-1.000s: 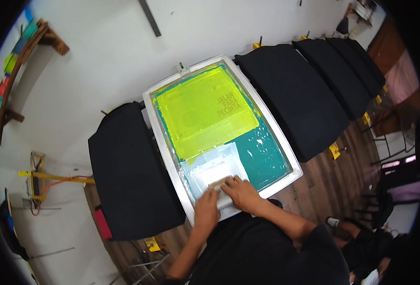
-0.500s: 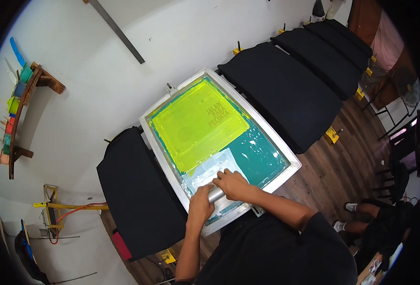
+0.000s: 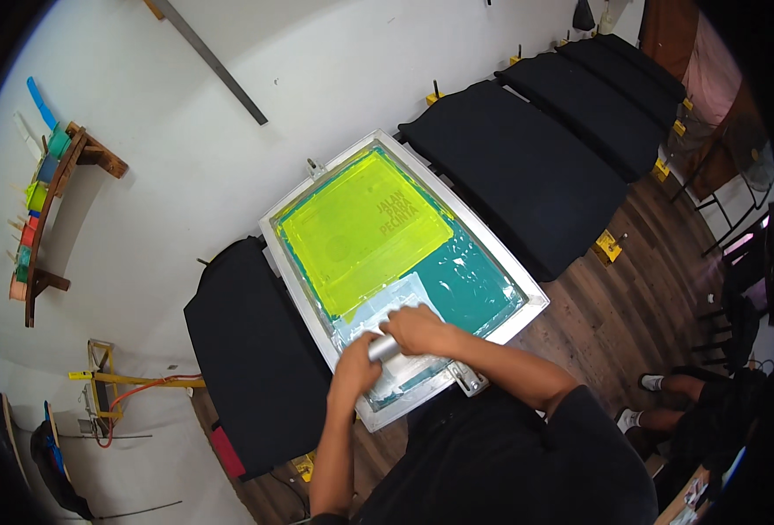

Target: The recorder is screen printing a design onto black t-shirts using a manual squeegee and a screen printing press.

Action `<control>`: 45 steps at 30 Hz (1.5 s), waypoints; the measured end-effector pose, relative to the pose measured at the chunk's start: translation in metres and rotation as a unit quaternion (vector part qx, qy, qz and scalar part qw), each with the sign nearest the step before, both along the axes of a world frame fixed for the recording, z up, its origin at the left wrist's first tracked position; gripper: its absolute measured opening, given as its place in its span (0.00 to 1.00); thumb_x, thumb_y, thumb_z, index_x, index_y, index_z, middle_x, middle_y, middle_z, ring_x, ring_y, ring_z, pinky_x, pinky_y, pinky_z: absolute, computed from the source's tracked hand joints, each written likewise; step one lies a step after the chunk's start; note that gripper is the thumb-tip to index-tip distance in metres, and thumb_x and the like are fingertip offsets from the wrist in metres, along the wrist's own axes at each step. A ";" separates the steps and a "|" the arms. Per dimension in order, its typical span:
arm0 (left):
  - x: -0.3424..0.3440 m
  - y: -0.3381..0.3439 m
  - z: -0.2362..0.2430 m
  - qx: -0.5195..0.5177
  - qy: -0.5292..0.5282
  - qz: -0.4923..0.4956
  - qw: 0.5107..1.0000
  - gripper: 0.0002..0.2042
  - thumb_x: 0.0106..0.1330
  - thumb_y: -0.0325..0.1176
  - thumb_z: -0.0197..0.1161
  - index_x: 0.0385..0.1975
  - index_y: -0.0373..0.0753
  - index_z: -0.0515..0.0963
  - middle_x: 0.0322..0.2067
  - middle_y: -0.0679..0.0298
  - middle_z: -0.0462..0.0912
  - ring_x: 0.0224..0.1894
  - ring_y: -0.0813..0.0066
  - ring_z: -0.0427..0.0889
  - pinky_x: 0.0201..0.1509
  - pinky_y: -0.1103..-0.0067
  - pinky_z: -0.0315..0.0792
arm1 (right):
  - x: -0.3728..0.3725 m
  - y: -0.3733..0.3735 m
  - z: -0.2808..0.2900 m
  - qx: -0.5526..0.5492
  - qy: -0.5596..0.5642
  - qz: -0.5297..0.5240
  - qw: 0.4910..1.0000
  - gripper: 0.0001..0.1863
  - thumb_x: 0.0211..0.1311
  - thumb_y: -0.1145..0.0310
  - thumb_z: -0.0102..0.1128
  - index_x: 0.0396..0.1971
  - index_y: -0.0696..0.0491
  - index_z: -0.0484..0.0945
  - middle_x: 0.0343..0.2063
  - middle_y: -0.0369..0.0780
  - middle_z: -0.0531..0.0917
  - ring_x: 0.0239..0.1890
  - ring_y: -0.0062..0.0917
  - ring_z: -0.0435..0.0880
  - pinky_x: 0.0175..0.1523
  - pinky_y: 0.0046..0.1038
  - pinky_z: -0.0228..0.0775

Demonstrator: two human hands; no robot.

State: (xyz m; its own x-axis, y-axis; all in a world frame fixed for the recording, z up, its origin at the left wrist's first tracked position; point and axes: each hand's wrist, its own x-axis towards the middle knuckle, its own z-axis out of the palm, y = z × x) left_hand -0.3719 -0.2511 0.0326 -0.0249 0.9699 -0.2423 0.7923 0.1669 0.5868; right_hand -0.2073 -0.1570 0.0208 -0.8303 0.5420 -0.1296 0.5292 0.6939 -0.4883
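Both my hands are closed on a silver metal squeegee at the near end of a metal-framed printing screen. My left hand grips its left end, and my right hand wraps over its right part. Its lower edge is hidden behind my fingers. Under and beyond the hands, a pale bluish-white patch covers the mesh. Past that lies a bright yellow-green area bearing faint dark lettering; teal coating fills the right side.
Black-covered printing boards stand left and right of the screen, more behind on the right. A metal hinge clamp sits at its near edge. A wall shelf holds coloured squeegees. Another person's legs show at right.
My hands and the squeegee have shifted slightly left and away from me over the screen. The whole view has turned a little too.
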 end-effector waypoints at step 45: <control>0.027 -0.022 -0.022 0.031 0.106 -0.001 0.994 0.20 0.45 0.19 0.64 0.43 0.33 0.83 0.35 0.41 0.84 0.41 0.44 0.84 0.50 0.63 0.79 | 0.000 -0.030 -0.010 0.013 -0.107 -0.088 0.990 0.15 0.45 0.74 0.65 0.36 0.47 0.86 0.39 0.43 0.87 0.44 0.38 0.86 0.47 0.36 0.79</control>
